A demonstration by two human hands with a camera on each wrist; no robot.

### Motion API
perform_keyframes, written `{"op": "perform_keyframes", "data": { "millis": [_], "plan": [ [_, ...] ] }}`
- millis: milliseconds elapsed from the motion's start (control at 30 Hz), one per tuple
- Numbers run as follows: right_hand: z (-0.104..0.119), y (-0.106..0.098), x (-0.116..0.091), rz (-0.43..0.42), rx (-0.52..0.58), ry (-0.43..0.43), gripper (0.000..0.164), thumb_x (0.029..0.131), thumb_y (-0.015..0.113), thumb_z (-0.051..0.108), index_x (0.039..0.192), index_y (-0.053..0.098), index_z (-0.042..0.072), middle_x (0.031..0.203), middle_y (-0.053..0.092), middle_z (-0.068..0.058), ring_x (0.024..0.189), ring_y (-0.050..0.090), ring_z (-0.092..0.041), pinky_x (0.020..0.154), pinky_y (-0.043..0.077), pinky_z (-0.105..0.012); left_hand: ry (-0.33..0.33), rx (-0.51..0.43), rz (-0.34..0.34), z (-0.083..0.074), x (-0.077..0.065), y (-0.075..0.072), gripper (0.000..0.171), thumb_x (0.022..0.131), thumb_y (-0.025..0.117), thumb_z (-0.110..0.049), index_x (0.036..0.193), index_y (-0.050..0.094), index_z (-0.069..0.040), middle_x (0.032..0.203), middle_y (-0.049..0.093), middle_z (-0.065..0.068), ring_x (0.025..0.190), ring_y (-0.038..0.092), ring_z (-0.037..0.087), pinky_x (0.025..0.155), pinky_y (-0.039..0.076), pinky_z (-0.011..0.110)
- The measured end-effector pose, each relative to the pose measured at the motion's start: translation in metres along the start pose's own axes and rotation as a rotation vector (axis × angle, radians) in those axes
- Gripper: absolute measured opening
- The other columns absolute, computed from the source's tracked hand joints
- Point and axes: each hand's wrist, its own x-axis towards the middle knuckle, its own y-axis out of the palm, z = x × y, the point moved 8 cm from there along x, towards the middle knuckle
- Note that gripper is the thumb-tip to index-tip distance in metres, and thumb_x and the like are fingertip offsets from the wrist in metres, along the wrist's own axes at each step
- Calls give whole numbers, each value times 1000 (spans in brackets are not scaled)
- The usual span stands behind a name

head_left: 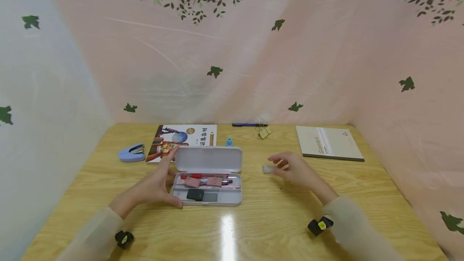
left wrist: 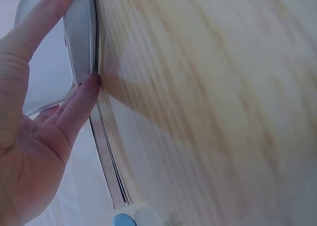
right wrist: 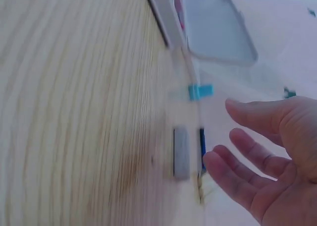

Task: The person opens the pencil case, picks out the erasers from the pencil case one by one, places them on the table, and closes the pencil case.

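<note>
A white pencil case [head_left: 229,197] lies on the table with its lid [head_left: 209,159] tipped up at the back. My left hand [head_left: 154,184] grips its left end, thumb at the front corner and fingers round the back by the lid. Inside are a red pen [head_left: 210,176], two pinkish blocks [head_left: 214,181], other pens, and a black block [head_left: 195,194] beside a grey one. To the right of the case, my right hand [head_left: 295,170] hovers with parted, slightly bent fingers by a small whitish-grey block [right wrist: 181,154]. The right wrist view shows a gap between that block and the fingers.
Behind the case are an illustrated book [head_left: 190,135] and a small blue bottle-like object [head_left: 229,142]. A light-blue stapler [head_left: 131,153] stands at left. Toward the back lie a blue pen [head_left: 249,125] and a yellowish binder clip [head_left: 264,132]; a notebook [head_left: 330,143] is at right.
</note>
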Motion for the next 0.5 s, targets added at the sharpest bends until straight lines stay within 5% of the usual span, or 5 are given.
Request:
{"op": "perform_keyframes", "data": {
  "millis": [300, 500],
  "plan": [
    [73, 40, 19, 53, 37, -192, 32, 93, 75, 8, 122, 69, -3, 115, 70, -17, 96, 68, -31, 77, 59, -27, 0, -5, 1, -1, 0, -2, 149, 60, 97, -47, 160, -13, -40, 161, 19, 18, 116, 60, 28, 94, 54, 51],
    [88, 73, 39, 108, 69, -217, 33, 92, 75, 7, 124, 69, -2, 115, 70, -15, 98, 69, -26, 78, 59, -26, -14, 3, 6, 1, 1, -2, 148, 60, 97, -48, 160, -13, -40, 157, 24, 18, 115, 61, 27, 96, 54, 50]
  ]
}}
